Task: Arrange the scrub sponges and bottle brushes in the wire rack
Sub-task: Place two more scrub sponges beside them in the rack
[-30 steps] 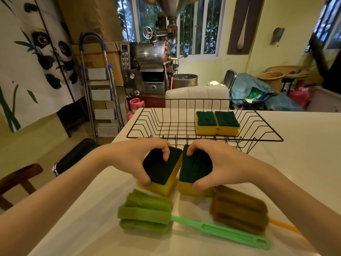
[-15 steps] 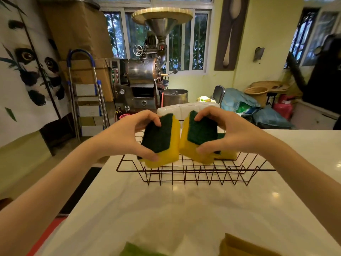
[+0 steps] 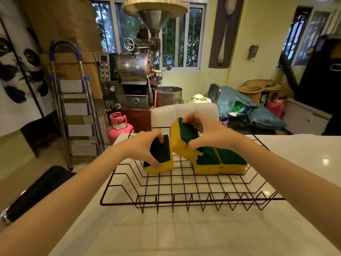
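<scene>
Yellow-and-green scrub sponges, lifted from the white table [image 3: 184, 235] a second ago, now reach the wire rack [image 3: 184, 189]: left hand [image 3: 145, 150] pinches one sponge [image 3: 162, 157] onto the grid, right hand [image 3: 204, 132] pinches another [image 3: 182, 141], tilted, beside the seated pair [image 3: 221, 161]; brushes remain outstanding

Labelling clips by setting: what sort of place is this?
Probably a small coffee roastery's back room used for storage, not a home kitchen: a metal drum roaster with a hopper by the window, stacked cardboard boxes, and a pink gas cylinder.
</scene>
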Tool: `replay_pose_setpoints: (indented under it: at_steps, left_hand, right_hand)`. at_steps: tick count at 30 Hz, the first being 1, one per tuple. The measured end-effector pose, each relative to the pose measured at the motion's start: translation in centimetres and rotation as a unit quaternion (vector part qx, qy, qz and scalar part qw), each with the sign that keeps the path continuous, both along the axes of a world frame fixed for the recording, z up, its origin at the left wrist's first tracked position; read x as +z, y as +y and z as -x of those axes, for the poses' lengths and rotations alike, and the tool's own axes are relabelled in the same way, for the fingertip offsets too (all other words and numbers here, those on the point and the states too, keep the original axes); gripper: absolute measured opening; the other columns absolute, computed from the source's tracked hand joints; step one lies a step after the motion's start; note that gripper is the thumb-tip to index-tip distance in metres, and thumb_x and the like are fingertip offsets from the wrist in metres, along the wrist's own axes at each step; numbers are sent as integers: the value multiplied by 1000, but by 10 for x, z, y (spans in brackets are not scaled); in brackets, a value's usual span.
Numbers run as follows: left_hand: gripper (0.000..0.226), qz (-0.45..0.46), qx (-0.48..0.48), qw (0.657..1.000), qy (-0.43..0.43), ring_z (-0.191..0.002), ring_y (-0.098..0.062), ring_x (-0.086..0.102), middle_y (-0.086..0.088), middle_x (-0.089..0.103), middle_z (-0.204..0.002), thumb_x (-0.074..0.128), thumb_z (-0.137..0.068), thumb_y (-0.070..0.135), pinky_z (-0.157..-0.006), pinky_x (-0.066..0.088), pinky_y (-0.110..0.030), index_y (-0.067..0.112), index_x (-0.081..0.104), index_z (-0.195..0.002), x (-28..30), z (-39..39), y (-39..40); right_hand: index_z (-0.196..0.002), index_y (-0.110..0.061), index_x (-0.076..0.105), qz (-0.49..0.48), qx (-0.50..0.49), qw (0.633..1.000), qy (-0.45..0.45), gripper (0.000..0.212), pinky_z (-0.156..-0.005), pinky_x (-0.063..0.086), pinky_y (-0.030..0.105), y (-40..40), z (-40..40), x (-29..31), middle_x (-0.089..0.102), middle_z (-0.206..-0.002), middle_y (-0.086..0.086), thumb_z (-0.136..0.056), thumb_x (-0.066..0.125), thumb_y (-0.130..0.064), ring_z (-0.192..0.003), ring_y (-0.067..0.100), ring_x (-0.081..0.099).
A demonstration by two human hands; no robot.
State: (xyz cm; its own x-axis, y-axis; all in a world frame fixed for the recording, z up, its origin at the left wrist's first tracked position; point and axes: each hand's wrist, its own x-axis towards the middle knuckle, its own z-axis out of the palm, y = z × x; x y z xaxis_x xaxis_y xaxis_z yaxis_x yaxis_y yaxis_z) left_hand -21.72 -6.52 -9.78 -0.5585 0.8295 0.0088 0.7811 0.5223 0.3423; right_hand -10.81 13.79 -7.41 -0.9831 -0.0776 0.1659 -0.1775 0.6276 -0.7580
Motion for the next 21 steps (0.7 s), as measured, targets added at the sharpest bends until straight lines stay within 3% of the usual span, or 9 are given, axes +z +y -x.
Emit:
replay_pose_setpoints:
  at_steps: [2,6,10,16,21]
  left_hand:
    - [65,29,-8,1000,9,-91,-14,48,6,47,-102,81,-55,33,-65,40,-19,26,43,-107,-4,4,2]
    - [64,76,-19,997,13,-97,-17,48,2,52,-109,80,-57,34,-80,44,-30,25,43,-109,-5,4,4]
    - [64,107,-20,994,25,-91,-16,45,3,46,-103,78,-61,32,-72,38,-26,22,41,-112,-4,2,5]
    - [68,112,-9,994,5,-94,-16,46,3,44,-106,78,-62,30,-73,42,-26,23,38,-117,-5,5,7]
    - [66,101,-14,995,-6,-90,-13,47,5,45,-104,78,-61,31,-63,39,-18,27,39,-115,-9,9,6]
  right_hand:
    - [-114,-26,40,-27,5,1000,3,65,-85,49,25,-5,9,-7,46,-117,0,-61,77,-15,-107,15,48]
    - [-112,-29,36,-54,3,998,22,67,-68,50,14,-14,21,-24,43,-111,-4,-60,77,-18,-96,9,48]
    - [-114,-27,36,-76,1,997,26,68,-63,48,7,-16,23,-38,44,-109,-4,-60,78,-19,-92,7,49]
    - [-120,-20,38,-177,23,984,-10,70,-71,47,19,-15,23,-45,46,-112,2,-61,77,-25,-97,16,48]
    - [-125,-17,39,-249,37,966,-53,71,-78,47,25,-20,30,-50,47,-119,5,-65,74,-29,-101,17,46]
